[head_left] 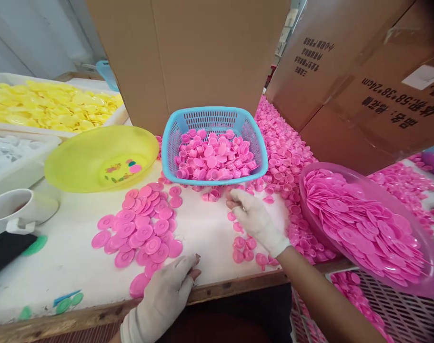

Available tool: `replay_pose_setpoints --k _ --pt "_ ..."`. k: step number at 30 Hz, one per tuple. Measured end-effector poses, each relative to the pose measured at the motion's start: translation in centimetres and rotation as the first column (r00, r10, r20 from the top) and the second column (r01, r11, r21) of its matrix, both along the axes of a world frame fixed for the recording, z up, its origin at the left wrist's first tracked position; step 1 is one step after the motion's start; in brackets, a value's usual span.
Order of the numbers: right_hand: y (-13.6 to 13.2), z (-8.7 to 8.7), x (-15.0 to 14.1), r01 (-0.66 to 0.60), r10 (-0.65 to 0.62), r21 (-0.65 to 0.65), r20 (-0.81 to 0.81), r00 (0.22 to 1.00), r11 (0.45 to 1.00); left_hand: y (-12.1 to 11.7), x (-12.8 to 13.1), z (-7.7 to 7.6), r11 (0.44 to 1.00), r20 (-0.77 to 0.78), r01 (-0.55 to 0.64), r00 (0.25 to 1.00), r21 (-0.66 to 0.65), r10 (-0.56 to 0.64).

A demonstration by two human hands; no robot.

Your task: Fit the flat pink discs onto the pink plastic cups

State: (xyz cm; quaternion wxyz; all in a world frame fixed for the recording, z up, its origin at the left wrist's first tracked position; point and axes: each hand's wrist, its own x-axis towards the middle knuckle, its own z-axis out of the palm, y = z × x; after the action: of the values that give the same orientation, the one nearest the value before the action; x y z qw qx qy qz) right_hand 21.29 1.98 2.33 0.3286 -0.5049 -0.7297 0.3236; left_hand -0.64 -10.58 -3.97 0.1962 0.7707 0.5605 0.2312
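My left hand (163, 297), in a white glove with bare fingertips, rests at the table's front edge. Its fingers are loosely bent, thumb a little apart, and nothing shows between them. Beside it spreads a loose pile of flat pink discs (143, 231). My right hand (257, 221), gloved likewise, reaches to just below the blue basket (215, 182). Its fingers are curled together, and whatever they hold is hidden. Small pink cups (211, 194) lie just beyond those fingers, and several pink pieces (243, 247) are scattered under the wrist. More small pink cups (217, 155) fill the basket.
A yellow basin (70, 157) stands left, near a white mug (34, 207) and a tray of yellow pieces (52, 105). To the right, a pink basin (431, 281) holds many discs. Cardboard boxes (209, 57) rise behind. Loose pink cups (281, 152) heap beside the basket.
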Motion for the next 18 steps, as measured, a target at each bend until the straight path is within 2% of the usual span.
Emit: replay_pose_setpoints --k 1,2,4,5,7,11,14,18 --pt "-0.1 -0.7 0.4 -0.005 -0.007 0.055 0.213 0.977 0.998 -0.2 0.1 -0.1 0.998 -0.022 0.015 1.000 0.064 -0.013" --pt "-0.3 -1.5 0.6 -0.014 -0.020 0.085 0.385 0.923 0.996 -0.4 0.0 -0.2 0.993 -0.042 0.017 0.999 0.117 -0.012" --pt "-0.9 -2.9 0.4 -0.034 -0.017 0.077 0.577 0.816 0.996 -0.6 -0.5 -0.1 0.981 -0.087 -0.010 0.996 0.195 0.027" --pt "-1.3 -3.5 0.0 -0.051 0.005 0.058 0.613 0.790 0.997 -0.6 -1.0 0.1 0.974 -0.118 -0.033 0.991 0.224 0.061" --pt "-2.2 -4.1 -1.5 -0.118 0.074 0.030 0.613 0.786 0.993 -0.5 -2.4 0.5 0.957 -0.193 -0.082 0.971 0.279 0.140" --pt "-3.9 -3.7 -5.7 -0.309 0.252 -0.002 0.585 0.771 0.951 0.1 -5.4 1.1 0.941 -0.348 -0.186 0.894 0.284 0.282" --pt "-4.8 -2.9 -8.6 -0.397 0.315 0.004 0.603 0.733 0.918 0.4 -6.1 1.1 0.956 -0.401 -0.217 0.872 0.200 0.282" --pt "-5.2 -2.5 -10.9 -0.422 0.295 0.044 0.650 0.700 0.905 0.2 -5.5 0.7 0.971 -0.382 -0.213 0.892 0.113 0.240"
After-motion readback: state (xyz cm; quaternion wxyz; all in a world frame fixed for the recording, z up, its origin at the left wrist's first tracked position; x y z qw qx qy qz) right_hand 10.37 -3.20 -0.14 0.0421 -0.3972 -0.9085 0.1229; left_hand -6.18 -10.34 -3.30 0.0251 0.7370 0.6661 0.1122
